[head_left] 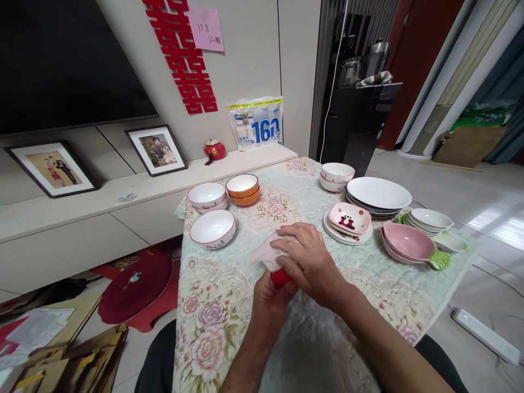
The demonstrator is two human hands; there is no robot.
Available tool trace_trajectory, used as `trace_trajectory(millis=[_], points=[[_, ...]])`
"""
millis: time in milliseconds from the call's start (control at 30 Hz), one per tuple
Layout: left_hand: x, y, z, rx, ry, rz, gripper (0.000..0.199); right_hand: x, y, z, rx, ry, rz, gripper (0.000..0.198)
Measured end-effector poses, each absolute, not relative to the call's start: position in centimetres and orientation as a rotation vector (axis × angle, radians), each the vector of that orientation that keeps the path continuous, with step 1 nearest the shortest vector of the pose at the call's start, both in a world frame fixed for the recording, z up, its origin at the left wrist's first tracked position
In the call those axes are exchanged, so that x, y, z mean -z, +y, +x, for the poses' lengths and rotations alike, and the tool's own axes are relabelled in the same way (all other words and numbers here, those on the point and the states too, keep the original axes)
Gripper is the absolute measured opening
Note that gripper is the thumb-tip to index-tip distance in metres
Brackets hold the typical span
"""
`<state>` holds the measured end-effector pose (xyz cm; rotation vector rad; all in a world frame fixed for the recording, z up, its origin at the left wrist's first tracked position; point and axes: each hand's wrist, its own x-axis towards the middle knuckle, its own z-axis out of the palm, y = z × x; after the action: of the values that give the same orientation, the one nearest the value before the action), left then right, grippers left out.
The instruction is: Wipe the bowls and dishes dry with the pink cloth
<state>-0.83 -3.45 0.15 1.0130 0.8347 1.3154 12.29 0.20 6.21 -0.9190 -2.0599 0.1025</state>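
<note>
My left hand (273, 300) is closed around a small red object (281, 277), mostly hidden by my fingers, so its kind cannot be made out. Over its top, my right hand (309, 259) presses a thin white tissue or cloth (266, 252), with the fingers curled on it. Both hands are above the near middle of the table. To their left stand a single white bowl with a red rim (213, 228), a stack of similar white bowls (207, 195) and two orange bowls (243, 189). On the right, a pink square cat dish (350, 218) rests on small plates (347, 238).
Large white plates (379, 192) are stacked at the right, near white bowls (337, 176), pink leaf-handled dishes (409, 243) and small white dishes (430, 219). A floral cloth (210, 322) covers the table. Behind it, a cabinet (196, 177) holds framed photos, a red jar (215, 151) and a plastic pack (257, 124).
</note>
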Motion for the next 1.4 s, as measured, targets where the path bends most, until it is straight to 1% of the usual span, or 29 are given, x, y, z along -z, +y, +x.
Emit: trace_trajectory(millis=[33,133,200,300,433,500,567,633,700,933,1033,1133,1233,1400], points=[[-0.4,-3.6,-0.9,-1.281,0.841,1.051,0.030,-6.1,0.7,12.9,-0.187,-2.011,-0.946,0.025],[-1.3,-4.0,-1.0,-1.201,0.880,1.205,0.030,-5.6,2.1,14.6,-0.423,-1.842,-1.059,0.028],[-1.5,-4.1,-1.0,-1.172,0.920,1.287,0.028,-5.3,2.4,15.1,-0.468,-1.759,-1.147,0.029],[-1.2,-3.9,-1.0,-1.199,0.946,1.288,0.029,-5.4,1.5,14.4,-0.311,-1.818,-1.095,0.029],[-0.9,-3.2,-1.0,-1.292,0.992,1.238,0.024,-6.1,-0.5,12.2,-0.050,-2.137,-0.818,0.024],[-1.0,-3.0,-1.1,-1.389,1.070,1.292,0.020,-6.5,-0.9,11.7,-0.011,-2.259,-0.752,0.020],[-1.2,-3.0,-1.2,-1.384,1.089,1.339,0.016,-6.6,-0.6,11.9,-0.043,-2.288,-0.741,0.018],[-1.3,-3.2,-1.3,-1.264,1.033,1.346,0.016,-6.6,0.2,12.7,-0.140,-2.228,-0.742,0.019],[-1.4,-3.5,-1.4,-1.166,0.983,1.348,0.019,-6.3,1.3,14.0,-0.304,-2.121,-0.750,0.022],[-1.9,-4.0,-1.7,-1.040,0.846,1.346,0.030,-4.3,3.6,17.5,-1.161,-1.588,-0.972,0.033],[-1.9,-4.1,-1.8,-1.008,0.745,1.228,0.033,-3.8,3.8,18.0,-1.428,-1.359,-0.941,0.041],[-1.8,-4.1,-1.8,-1.004,0.593,1.093,0.037,-3.7,3.9,18.1,-1.475,-1.236,-0.916,0.042],[-1.8,-4.0,-1.7,-1.038,0.482,0.980,0.043,-3.7,4.0,17.9,-1.431,-1.162,-0.927,0.035],[-2.1,-3.7,-1.7,-1.162,0.485,0.854,0.033,-3.4,4.0,17.0,-1.424,-0.928,-0.937,0.029]])
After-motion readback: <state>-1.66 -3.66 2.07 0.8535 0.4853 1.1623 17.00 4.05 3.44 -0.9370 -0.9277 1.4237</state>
